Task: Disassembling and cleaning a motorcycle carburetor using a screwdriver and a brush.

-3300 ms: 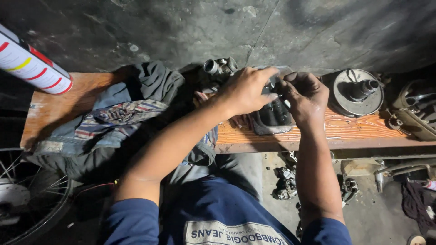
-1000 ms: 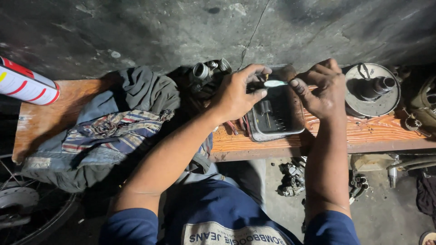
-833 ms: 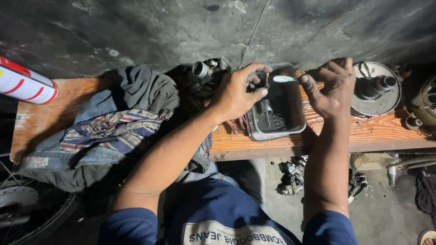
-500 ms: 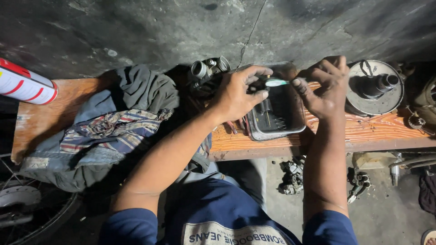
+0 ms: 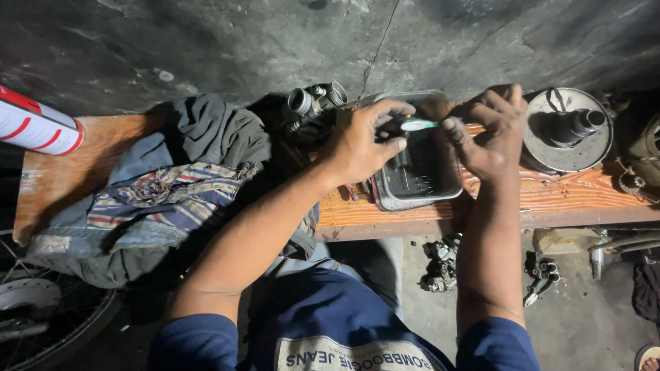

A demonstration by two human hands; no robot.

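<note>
head view, left hand (image 5: 361,141): curled over the back end of the tray, thumb and fingers pinched round a small dark part; held above the tray, likely so drips and grit fall inside.
head view, small dark part (image 5: 393,132): mostly hidden in the left hand's grip, kind not clear; sits over the tray's far end, at the brush tip.
head view, right hand (image 5: 489,134): half closed, fingers bent, gripping the handle end of a brush; palm turned toward the left hand so the head can reach the part.
head view, brush (image 5: 416,124): pale toothbrush-like head, lying level between the two hands, bristle end touching or just beside the held part; cannot tell which.
head view, tray (image 5: 421,196): dark metal, rectangular, on the bench right under both hands; dirty liquid or residue inside, a dark piece lying in it.
head view, bench (image 5: 103,144): wooden plank against the stained wall, working height for a seated person.
head view, clothes (image 5: 172,199): heap of cloth and denim on the bench's left half, well apart from the tray.
head view, carburettor-like part (image 5: 313,103): on the bench just behind the left hand, parked within reach.
head view, round metal assembly (image 5: 567,130): on the bench just right of the right hand.
head view, red-and-white tube (image 5: 38,127): at the left edge, above the bench end.
head view, wheel (image 5: 41,309): spoked, on the floor lower left.
head view, loose parts (image 5: 440,264): on the floor under the bench.
</note>
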